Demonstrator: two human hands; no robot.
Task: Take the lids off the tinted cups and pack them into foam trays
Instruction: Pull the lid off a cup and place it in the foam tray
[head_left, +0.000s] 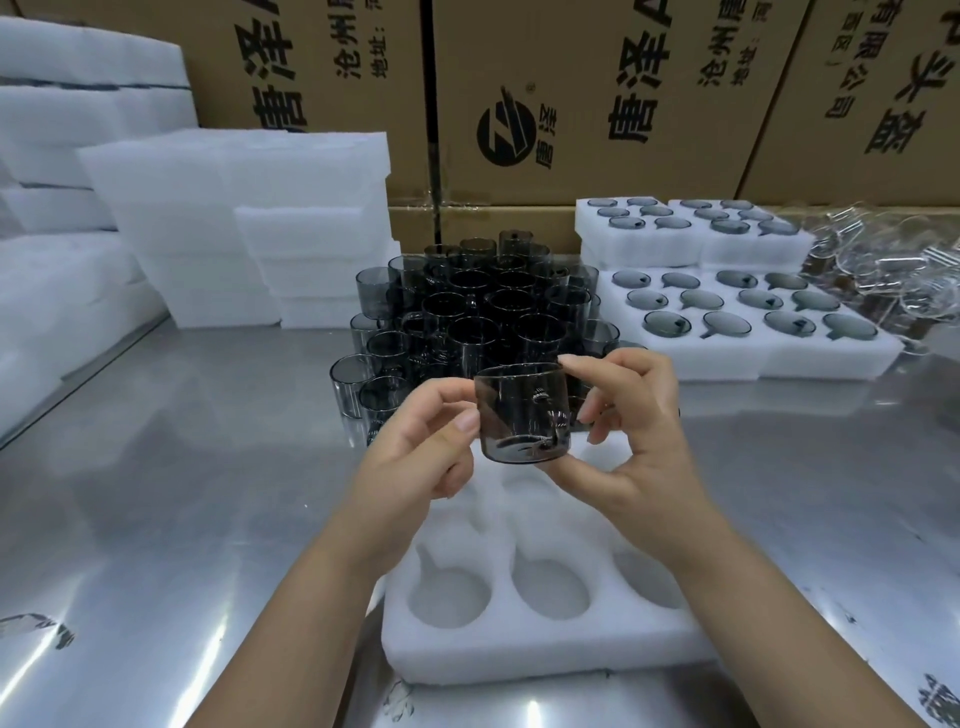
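one tinted cup (523, 415) in hand, one empty foam tray (519, 652), four filled foam trays (727, 361) in view

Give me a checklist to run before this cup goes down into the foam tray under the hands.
1. Grip: ok. The left hand and right hand both pinch the tinted cup.
2. Cup attitude: ok. It is roughly upright, base down.
3. Lid off: cannot tell. No lid is obvious at the rim, but the glass is see-through.
4. Target: ok. The foam tray lies beneath the hands, and its visible pockets are empty.
5. Way down: ok. Nothing shows between cup and tray.
6. Handle lined up with a pocket notch: cannot tell.
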